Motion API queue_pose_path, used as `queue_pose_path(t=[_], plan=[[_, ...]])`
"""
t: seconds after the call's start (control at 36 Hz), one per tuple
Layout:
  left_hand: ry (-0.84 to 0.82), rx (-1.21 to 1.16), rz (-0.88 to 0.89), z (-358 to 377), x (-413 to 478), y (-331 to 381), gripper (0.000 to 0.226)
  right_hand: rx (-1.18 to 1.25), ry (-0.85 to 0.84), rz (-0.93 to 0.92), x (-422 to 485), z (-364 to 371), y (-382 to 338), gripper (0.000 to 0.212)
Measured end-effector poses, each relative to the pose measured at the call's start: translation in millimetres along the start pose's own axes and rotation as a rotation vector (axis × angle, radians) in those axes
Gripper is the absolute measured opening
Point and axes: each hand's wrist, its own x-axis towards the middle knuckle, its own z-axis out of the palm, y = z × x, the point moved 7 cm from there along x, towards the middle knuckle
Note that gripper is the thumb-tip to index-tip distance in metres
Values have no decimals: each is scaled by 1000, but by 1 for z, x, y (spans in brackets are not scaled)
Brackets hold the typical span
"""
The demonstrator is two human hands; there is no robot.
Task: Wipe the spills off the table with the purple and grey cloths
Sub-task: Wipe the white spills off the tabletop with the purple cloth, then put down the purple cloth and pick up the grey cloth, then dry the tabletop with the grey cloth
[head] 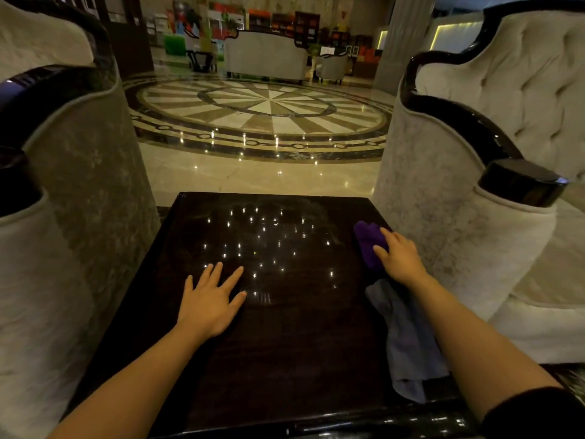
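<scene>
Head view puts a dark glossy table straight ahead of you, wedged between two pale upholstered armchairs, the left armchair and the right armchair. Your two hands are well apart. Your left hand lies flat and empty, fingers spread, on the tabletop a little left of its middle. Your right hand presses down on the purple cloth, which sits bunched against the table's right edge, toward the far right corner; the fingers rest over the cloth rather than visibly pinching it, so you cannot tell from here whether it is truly gripped.

The grey cloth lies under your right forearm, its long axis running along the right edge from just behind your right hand down toward the near right corner, where it seems to droop over the edge.

Faint hazy smears show across the far half of the top, among the ceiling-light reflections, and they lie to the left of the purple cloth. So the coming stroke likely runs leftward from the right edge toward the middle. Both cloths sit on your right side, and your right hand is clearly the nearer; your left would have to cross the table to reach the grey one.
</scene>
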Motion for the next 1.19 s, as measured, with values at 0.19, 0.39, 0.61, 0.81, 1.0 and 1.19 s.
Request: queue_pose_path(t=[0.19,0.39,0.61,0.81,1.0,1.19], plan=[[44,40,-28,-6,-6,-1,56,-66,-18,13,-42,-5,11,58],[66,52,-32,-22,-26,-12,55,-93,-202,92,-89,10,18,69],[18,50,-77,-30,-66,-59,54,-166,-227,211,-120,28,14,72],[-6,60,-89,-19,-97,-90,53,-236,-44,268,-127,29,10,46],[-13,29,-79,-14,-98,-95,52,-244,-30,115,-127,35,-6,39],[-35,35,-41,-12,-95,-90,51,-94,51,-74,-110,27,-61,40]])
